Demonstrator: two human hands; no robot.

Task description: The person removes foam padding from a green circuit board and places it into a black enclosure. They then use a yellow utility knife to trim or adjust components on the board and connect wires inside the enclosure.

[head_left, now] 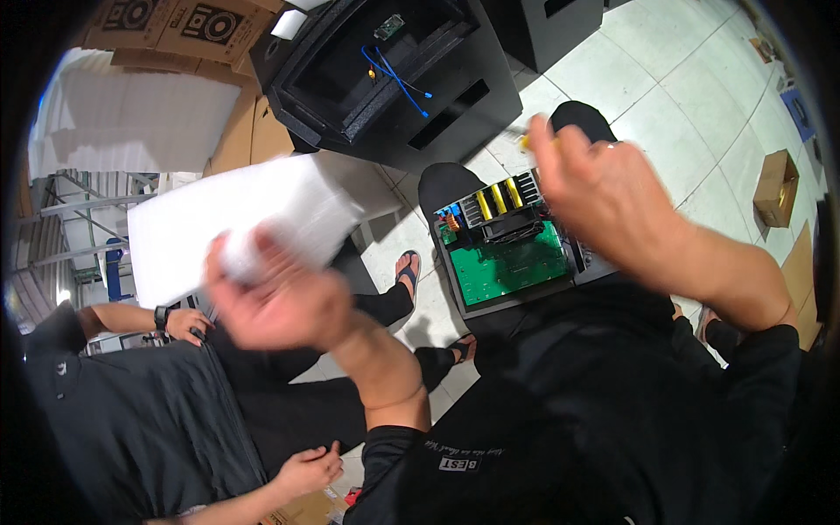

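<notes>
My left hand [284,297], smeared by motion, is raised in front of a white foam-wrapped block, its fingers curled round a whitish roundish thing [243,255] that I cannot make out clearly. My right hand [599,188] is pinched on a small yellow piece [526,143], mostly hidden by the fingers and blurred. Below it, across my lap, lies an amplifier module: a green circuit board [512,267] on a black plate [465,302]. Yellow-wound components [500,199] and black heat sinks line its far edge. The right hand covers part of the module's right side.
A black speaker cabinet [472,122] with loose blue wires [398,80] lies ahead; another cabinet [556,31] stands behind it. The white-wrapped block [179,227] is at left. A co-worker [149,411] sits close on the left. Cardboard boxes [776,188] are around.
</notes>
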